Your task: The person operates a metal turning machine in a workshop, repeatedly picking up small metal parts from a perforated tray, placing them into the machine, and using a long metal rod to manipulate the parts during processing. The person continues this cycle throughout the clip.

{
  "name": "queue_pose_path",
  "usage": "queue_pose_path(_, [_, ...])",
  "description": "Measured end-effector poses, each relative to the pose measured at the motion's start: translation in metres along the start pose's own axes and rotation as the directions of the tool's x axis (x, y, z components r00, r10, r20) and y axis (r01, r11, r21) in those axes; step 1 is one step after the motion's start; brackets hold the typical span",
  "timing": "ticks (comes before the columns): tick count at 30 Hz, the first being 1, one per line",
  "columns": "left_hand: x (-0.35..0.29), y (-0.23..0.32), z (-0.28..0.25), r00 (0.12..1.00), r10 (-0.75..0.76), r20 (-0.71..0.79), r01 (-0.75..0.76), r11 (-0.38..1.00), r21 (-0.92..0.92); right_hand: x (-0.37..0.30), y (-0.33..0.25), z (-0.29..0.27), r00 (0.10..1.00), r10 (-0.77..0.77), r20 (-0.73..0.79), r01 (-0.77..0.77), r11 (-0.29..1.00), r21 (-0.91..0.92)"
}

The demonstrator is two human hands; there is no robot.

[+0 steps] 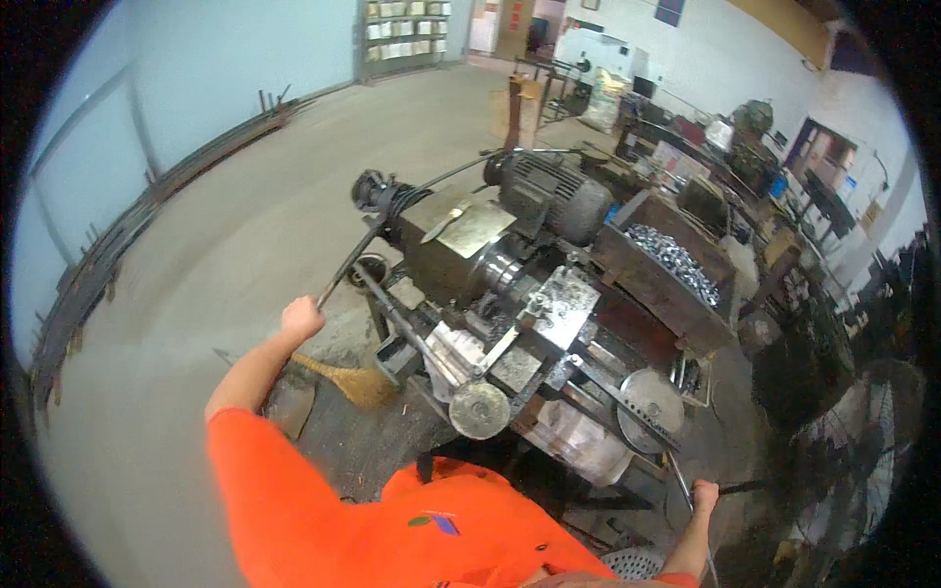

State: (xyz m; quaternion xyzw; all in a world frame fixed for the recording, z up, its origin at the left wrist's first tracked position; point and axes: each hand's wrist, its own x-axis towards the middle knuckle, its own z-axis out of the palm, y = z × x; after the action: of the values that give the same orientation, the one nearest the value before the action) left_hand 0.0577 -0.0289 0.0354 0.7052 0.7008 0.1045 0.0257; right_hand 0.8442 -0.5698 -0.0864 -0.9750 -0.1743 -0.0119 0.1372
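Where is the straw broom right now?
In the head view, left of centre, the broom is below and right of the left hand, beside the machine.

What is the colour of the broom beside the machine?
The broom is straw-yellow, clearest in the head view.

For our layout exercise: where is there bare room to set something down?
Bare floor lies between the left wall's bars and the machine. The plate under the pale tool has room beside it. Crowded: the bin of metal pieces.

The grey floor (255, 211) carries a dark metal machine (564, 306), a straw broom (361, 385) and long bars (211, 159) along the wall (245, 49).
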Motion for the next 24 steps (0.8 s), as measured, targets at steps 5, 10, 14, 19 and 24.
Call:
queue_pose_path(5, [0.005,-0.016,0.008,0.997,-0.071,0.030,0.070,0.997,0.035,-0.021,-0.021,-0.020,0.999,-0.012,0.047,0.012,1.000,-0.002])
queue_pose_path(10, [0.007,-0.017,0.003,0.993,-0.080,0.089,0.083,0.996,-0.033,-0.045,-0.080,-0.054,0.924,0.369,0.101,-0.369,0.929,-0.019])
queue_pose_path(14, [0.022,-0.040,0.027,0.992,-0.084,0.090,0.090,0.993,-0.074,-0.048,-0.082,-0.059,0.905,0.411,0.112,-0.412,0.911,-0.011])
queue_pose_path(19, [0.040,-0.052,0.046,0.986,-0.049,0.161,0.061,0.996,-0.071,-0.047,-0.075,-0.060,0.919,0.373,0.126,-0.373,0.927,-0.028])
queue_pose_path(24, [0.048,-0.087,0.077,0.955,0.184,-0.233,-0.212,0.972,-0.101,-0.048,-0.090,-0.064,0.884,0.448,0.137,-0.452,0.892,-0.001])
